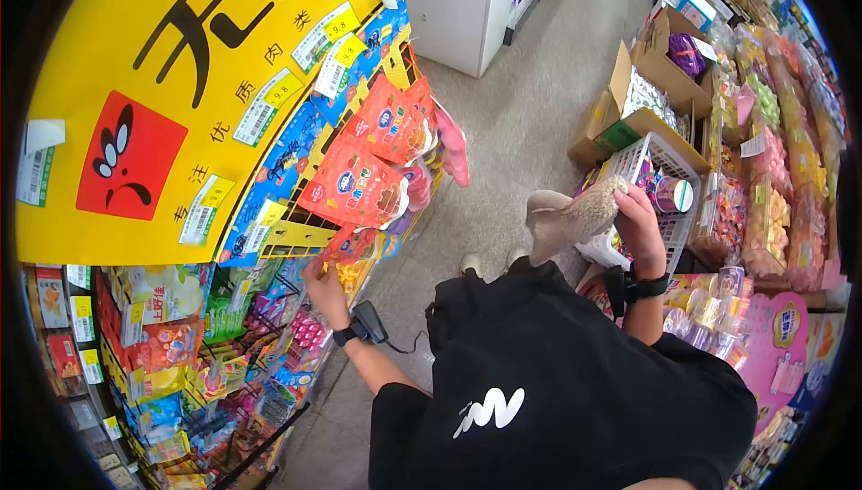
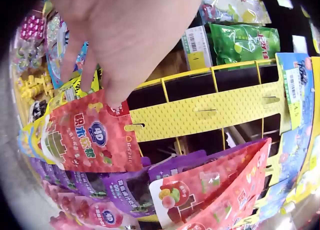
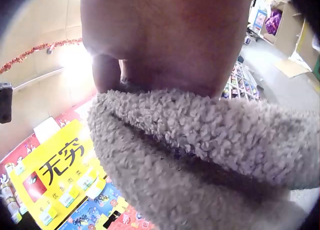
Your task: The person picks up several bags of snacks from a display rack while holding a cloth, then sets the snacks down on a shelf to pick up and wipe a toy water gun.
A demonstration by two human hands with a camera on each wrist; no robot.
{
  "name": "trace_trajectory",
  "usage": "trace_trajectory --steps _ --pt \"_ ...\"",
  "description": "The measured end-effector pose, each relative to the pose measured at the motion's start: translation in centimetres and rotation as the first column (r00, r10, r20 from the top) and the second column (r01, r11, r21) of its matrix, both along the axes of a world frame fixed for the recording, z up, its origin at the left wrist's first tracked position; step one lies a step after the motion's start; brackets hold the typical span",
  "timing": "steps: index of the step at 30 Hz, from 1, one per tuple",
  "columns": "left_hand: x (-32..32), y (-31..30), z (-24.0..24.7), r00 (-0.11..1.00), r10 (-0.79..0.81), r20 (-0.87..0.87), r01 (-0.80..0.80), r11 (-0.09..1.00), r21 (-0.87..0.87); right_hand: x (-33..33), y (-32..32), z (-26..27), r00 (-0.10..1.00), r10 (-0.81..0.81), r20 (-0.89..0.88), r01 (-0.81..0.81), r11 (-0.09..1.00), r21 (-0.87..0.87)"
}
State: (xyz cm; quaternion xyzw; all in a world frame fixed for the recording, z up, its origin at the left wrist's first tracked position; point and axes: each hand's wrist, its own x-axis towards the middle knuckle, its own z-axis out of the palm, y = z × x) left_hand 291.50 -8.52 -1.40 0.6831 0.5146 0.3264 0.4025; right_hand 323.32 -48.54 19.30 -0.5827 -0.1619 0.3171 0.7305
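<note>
At the yellow wire rack, my left hand (image 1: 325,294) pinches the top corner of a red gummy candy bag (image 2: 92,135). In the left wrist view the thumb lies over the bag's front and the other fingers reach behind its top edge. More red candy bags (image 1: 355,189) lean in the rack just beyond that hand. Purple candy bags (image 2: 125,192) hang below, in the row under the red one. Out to the other side, my right hand (image 1: 639,225) grips a fluffy grey cloth (image 1: 575,212), which hangs folded from the fingers. Its fleecy folds fill the lower right wrist view.
A yellow sign board (image 1: 206,59) with price tags curves above the rack. Snack shelves (image 1: 206,364) stand below it. Across the grey floor (image 1: 503,122) are open cardboard boxes (image 1: 628,104), a white plastic basket (image 1: 678,221) and stacked candy tubs (image 1: 768,221).
</note>
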Motion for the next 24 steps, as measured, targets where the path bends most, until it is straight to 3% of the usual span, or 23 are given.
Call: trace_trajectory --steps 2,4,5,7,8,10,14,16,17,19,22,24 --pt "-0.2 -0.1 -1.3 1.0 0.021 0.007 -0.02 0.998 -0.067 -0.1 0.4 -0.8 1.0 -0.013 -0.015 0.013 1.0 0.002" --pt "0.6 -1.3 -0.2 0.986 -0.068 -0.153 0.074 0.997 0.033 -0.5 1.2 -0.7 0.998 -0.042 -0.038 0.043 0.999 0.002" --pt "0.8 -1.9 0.0 0.987 -0.062 -0.149 0.068 0.997 0.035 -0.5 1.2 -0.8 0.999 -0.036 -0.034 0.036 0.999 0.004" --pt "1.2 -2.4 0.5 0.999 -0.017 -0.049 0.006 0.979 -0.203 -0.5 1.3 -1.4 0.999 -0.018 -0.036 0.016 0.998 -0.055" --pt "0.9 -2.2 0.0 0.999 -0.015 -0.048 0.005 0.98 -0.197 -0.6 1.5 -1.5 0.999 -0.007 -0.046 0.004 0.998 -0.063" --pt "0.7 -2.4 -1.0 0.968 0.009 0.252 0.025 0.991 -0.134 -0.7 1.9 -1.4 1.0 0.012 -0.027 -0.014 0.997 -0.073" --pt "-0.7 -2.4 0.4 0.993 -0.019 0.12 0.022 1.0 -0.02 -0.9 2.5 -1.6 1.0 0.02 -0.019 -0.022 0.995 -0.097" --pt "-0.6 -2.8 2.3 0.848 0.217 0.483 -0.055 0.944 -0.327 -0.9 2.6 -2.2 0.999 0.031 -0.018 -0.033 0.993 -0.116" --pt "-0.9 -2.8 3.3 0.851 0.215 0.479 -0.053 0.943 -0.329 -0.9 2.5 -2.4 0.999 0.036 -0.01 -0.037 0.99 -0.137" --pt "-1.8 -2.5 5.0 0.677 0.371 0.636 -0.126 0.909 -0.396 -1.2 3.2 -1.2 0.995 0.092 0.037 -0.087 0.988 -0.125" --pt "-3.9 -1.8 7.7 0.585 0.341 0.735 -0.05 0.921 -0.387 -1.5 3.7 -0.5 0.98 0.189 0.068 -0.181 0.978 -0.109" --pt "-4.2 -2.1 9.7 0.587 0.33 0.739 -0.053 0.927 -0.371 -1.9 3.9 -0.8 0.973 0.227 0.047 -0.221 0.97 -0.102"
